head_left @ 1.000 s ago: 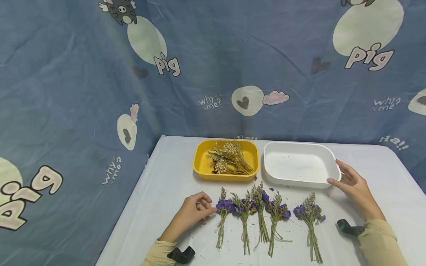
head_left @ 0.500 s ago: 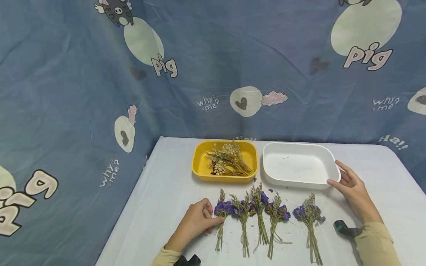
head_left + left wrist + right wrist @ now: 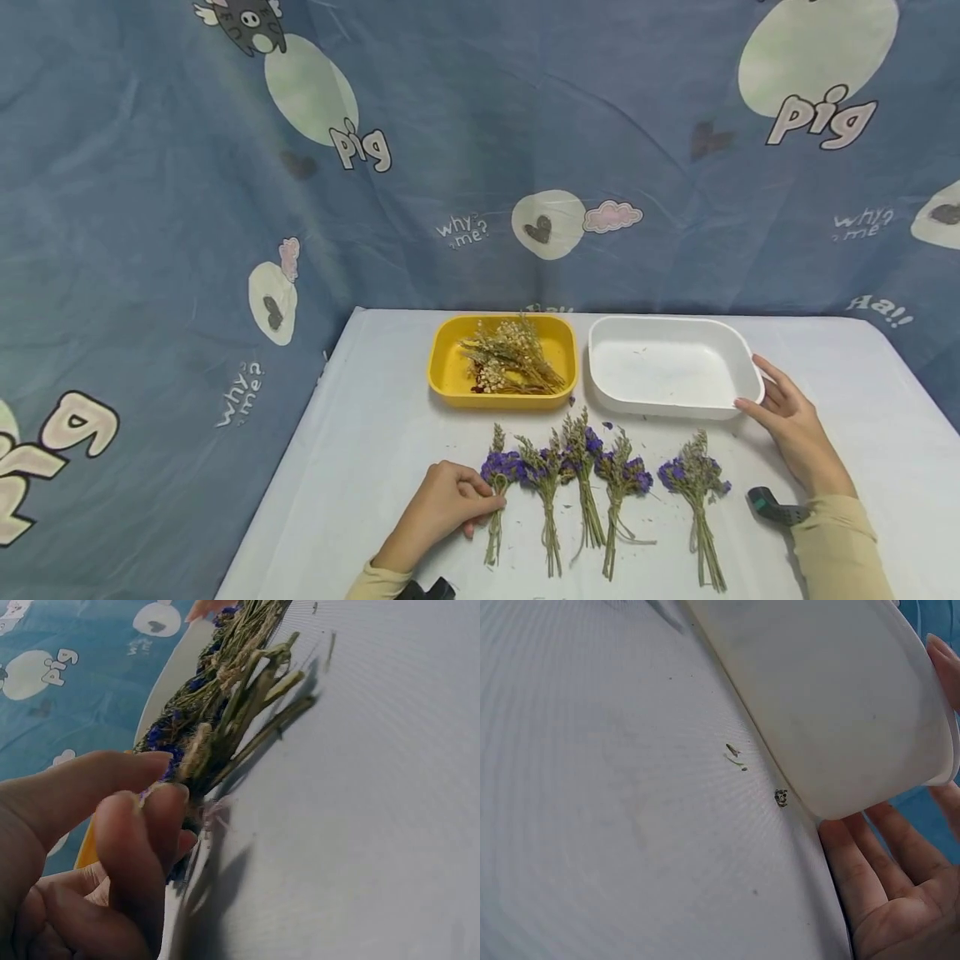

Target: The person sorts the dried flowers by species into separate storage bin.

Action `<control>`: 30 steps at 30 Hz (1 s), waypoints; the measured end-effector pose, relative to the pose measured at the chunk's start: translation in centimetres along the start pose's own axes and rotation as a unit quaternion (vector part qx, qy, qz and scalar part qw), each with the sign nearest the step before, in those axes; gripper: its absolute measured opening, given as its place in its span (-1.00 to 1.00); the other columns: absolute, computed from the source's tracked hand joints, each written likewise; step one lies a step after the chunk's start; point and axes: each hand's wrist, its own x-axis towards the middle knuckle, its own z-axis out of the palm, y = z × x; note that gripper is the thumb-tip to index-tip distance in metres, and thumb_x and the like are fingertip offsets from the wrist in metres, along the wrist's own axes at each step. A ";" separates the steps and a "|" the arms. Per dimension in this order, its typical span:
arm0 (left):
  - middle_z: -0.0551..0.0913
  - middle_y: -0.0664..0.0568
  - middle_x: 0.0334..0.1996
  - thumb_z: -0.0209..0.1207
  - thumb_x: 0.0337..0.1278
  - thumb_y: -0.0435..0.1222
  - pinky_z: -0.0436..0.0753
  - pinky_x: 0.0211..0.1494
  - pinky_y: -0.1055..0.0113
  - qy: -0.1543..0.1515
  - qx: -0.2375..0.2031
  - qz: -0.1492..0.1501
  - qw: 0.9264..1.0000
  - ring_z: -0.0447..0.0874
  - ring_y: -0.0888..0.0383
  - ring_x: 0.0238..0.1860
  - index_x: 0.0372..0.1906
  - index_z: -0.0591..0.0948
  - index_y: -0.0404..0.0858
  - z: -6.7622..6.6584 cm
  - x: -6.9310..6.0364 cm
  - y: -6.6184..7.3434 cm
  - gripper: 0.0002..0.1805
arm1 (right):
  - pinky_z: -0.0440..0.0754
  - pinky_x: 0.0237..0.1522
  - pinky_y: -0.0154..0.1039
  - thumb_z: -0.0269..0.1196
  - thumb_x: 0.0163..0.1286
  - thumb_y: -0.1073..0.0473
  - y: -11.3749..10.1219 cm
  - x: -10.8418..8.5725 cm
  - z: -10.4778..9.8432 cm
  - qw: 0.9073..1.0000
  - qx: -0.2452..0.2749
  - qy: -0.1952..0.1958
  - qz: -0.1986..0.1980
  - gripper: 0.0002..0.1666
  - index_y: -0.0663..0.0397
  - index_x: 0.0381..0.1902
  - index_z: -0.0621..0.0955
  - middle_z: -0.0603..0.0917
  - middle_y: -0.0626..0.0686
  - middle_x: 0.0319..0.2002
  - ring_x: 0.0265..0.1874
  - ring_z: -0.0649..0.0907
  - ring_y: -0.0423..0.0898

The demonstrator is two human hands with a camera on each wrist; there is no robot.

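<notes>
In the head view my left hand (image 3: 446, 504) is at the leftmost bunch of dried flowers (image 3: 506, 462), purple heads up and stems toward me. Its thumb lies across the stems just below the tie, and it pinches them. The left wrist view shows the fingertips (image 3: 169, 761) close against the purple blooms and stems (image 3: 255, 712), partly covering them. My right hand (image 3: 801, 433) holds the right end of the white tray (image 3: 667, 411), thumb at the near corner and fingers along the side. From the right wrist, the fingers (image 3: 855, 862) touch the tray's lower corner.
Several similar tied bunches (image 3: 617, 487) lie in a row, with one bunch (image 3: 697, 483) set apart at the right. A yellow tray (image 3: 502, 402) holding pale dried flowers (image 3: 517, 354) stands left of the white tray. Plant crumbs (image 3: 780, 798) dot the white tabletop.
My left hand has moved right and toward me, from beside the leftmost bunch onto its stems. My right hand has stayed at the white tray. The whole view has shifted slightly.
</notes>
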 end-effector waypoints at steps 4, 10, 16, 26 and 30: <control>0.73 0.07 -0.68 0.47 0.14 -0.10 0.77 -0.30 0.38 -0.007 -0.001 0.009 1.000 0.51 0.28 -0.82 -0.36 0.80 -0.12 0.2 0.2 -0.4 -0.82 | 0.47 0.12 -0.78 0.31 0.48 0.26 0.0 0.0 -0.1 1.000 0.030 -0.001 0.005 0.04 -0.37 0.68 0.03 0.09 0.01 0.68 0.24 0.44 -0.64; 0.74 0.03 -0.68 0.44 0.20 -0.19 0.56 -0.66 0.43 -0.014 -0.015 0.015 1.000 0.46 0.31 -0.82 -0.36 0.80 -0.19 0.2 0.4 -0.8 -0.85 | 0.49 0.09 -0.79 0.32 0.47 0.28 0.0 0.1 0.0 0.999 0.034 0.001 0.001 0.04 -0.37 0.68 0.05 0.10 0.06 0.67 0.24 0.46 -0.63; 0.74 0.03 -0.67 0.45 0.13 -0.23 0.67 -0.26 0.49 -0.001 -0.020 0.013 1.000 0.71 0.16 -0.61 -0.37 0.81 -0.20 -0.3 0.5 -1.0 -0.89 | 0.50 0.07 -0.79 0.32 0.46 0.30 0.3 0.1 0.0 0.999 0.052 0.000 -0.007 0.05 -0.31 0.69 0.04 0.11 0.03 0.67 0.15 0.48 -0.65; 0.66 0.09 -0.62 0.44 0.12 -0.31 0.58 -0.44 0.49 0.013 -0.075 0.017 0.997 0.56 0.25 -0.61 -0.31 0.78 -0.30 -1.3 0.6 -1.0 -0.88 | 0.51 0.06 -0.78 0.33 0.45 0.31 0.4 0.1 0.1 0.998 0.056 0.005 -0.011 0.05 -0.31 0.68 0.06 0.15 0.05 0.66 0.10 0.50 -0.65; 0.65 0.11 -0.48 0.47 0.08 -0.31 0.53 -0.48 0.53 0.045 -0.051 0.042 0.997 0.49 0.32 -0.55 -0.32 0.80 -0.23 -1.4 0.7 -1.0 -0.91 | 0.52 0.07 -0.78 0.32 0.45 0.33 0.4 0.1 0.1 0.997 0.069 0.003 -0.014 0.04 -0.31 0.68 0.07 0.16 0.05 0.65 0.10 0.51 -0.64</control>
